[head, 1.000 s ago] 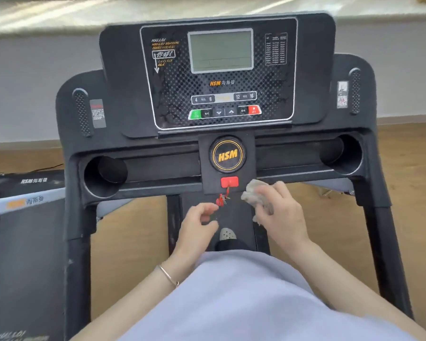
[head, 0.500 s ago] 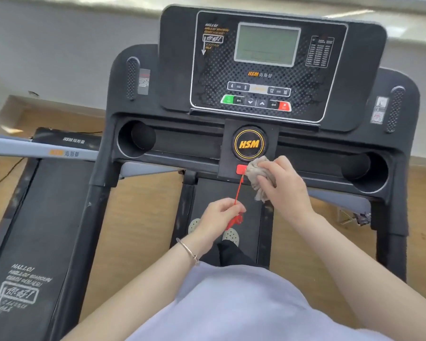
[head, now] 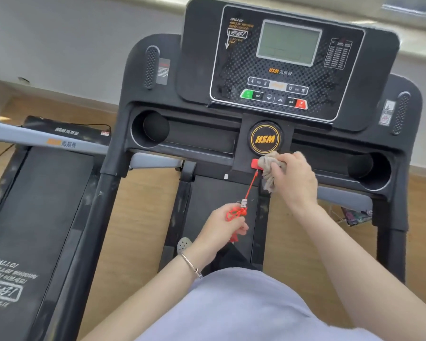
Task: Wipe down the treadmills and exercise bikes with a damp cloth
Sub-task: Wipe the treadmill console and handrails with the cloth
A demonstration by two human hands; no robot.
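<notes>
Since half a second earlier the left hand (head: 221,225) had drawn the red cord (head: 250,188) slightly farther back, its fingers (head: 239,226) curled round the bunched end while the cord ran taut up to the red safety key (head: 255,164). The right hand (head: 293,178) gripped the crumpled grey cloth (head: 268,168) in curled fingers, holding it against the treadmill (head: 202,139) just right of that key, below the round HSM badge (head: 265,139). A bracelet (head: 191,264) circled the left wrist. A second treadmill (head: 35,205) lay to the left on the wooden floor (head: 138,217).
</notes>
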